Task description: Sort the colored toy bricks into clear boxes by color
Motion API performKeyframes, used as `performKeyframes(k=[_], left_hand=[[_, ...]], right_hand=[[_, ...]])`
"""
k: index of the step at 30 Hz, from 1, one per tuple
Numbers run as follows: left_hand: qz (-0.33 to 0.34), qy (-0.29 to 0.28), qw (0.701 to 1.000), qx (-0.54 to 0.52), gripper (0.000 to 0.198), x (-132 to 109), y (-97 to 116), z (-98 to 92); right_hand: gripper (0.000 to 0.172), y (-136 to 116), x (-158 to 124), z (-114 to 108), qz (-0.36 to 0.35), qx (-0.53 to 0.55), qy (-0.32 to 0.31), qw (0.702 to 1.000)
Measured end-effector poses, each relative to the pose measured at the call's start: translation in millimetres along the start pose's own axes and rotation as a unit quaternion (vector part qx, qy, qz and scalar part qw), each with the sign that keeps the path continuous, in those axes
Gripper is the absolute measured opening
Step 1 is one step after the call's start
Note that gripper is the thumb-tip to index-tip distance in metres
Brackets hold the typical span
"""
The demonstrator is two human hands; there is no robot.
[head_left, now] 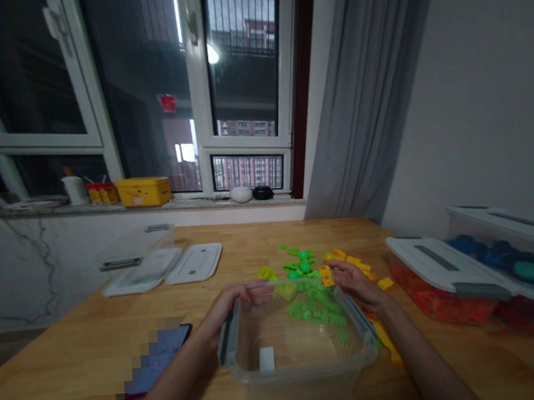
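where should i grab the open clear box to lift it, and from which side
The clear box is probably best taken by its left and right rims, from both sides together: it is open-topped, with gray latches along those opposite edges.

L hand (239,296) w/ fingers (259,291) extended inward, R hand (357,284) w/ fingers bent, both forearms (180,364) angled fwd

home room | grey curtain (364,89) | wooden table (251,240) | apartment block (249,172) outside window (200,107)

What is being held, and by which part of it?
Left grip: clear plastic box, by its far left corner. Right grip: orange toy brick, seemingly by its right edge.
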State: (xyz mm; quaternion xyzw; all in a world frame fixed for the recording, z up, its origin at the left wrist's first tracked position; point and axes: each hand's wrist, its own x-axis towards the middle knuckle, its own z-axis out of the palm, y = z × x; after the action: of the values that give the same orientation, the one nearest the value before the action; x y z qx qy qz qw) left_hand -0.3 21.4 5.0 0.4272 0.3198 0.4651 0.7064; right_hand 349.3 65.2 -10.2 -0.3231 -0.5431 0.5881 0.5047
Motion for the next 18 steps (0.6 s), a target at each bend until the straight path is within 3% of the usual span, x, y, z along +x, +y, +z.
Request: performKeyframes(k=[7, 11, 15, 18], left_hand=[[0.007, 0.019, 1.000, 0.004, 0.049, -4, 3, 5.4], [0.007, 0.018, 1.000, 0.013, 0.049, -6, 6, 7.0], [-0.004, 0.012, 1.000, 0.012, 0.049, -3, 4, 4.7], [0.000, 0.011, 1.000, 0.006, 0.049, 0, 2, 3.1]], right_hand=[[0.046, 0, -1, -3, -0.026, -0.062, -0.018, 0.998], [0.045, -2, 2, -4, -0.040, -0.008, 0.009, 0.999], [0.046, 1, 19, -33, -0.107, -0.012, 0.203, 0.973], [0.048, 9, 30, -68, -0.121, -0.203, 0.360, 0.902]])
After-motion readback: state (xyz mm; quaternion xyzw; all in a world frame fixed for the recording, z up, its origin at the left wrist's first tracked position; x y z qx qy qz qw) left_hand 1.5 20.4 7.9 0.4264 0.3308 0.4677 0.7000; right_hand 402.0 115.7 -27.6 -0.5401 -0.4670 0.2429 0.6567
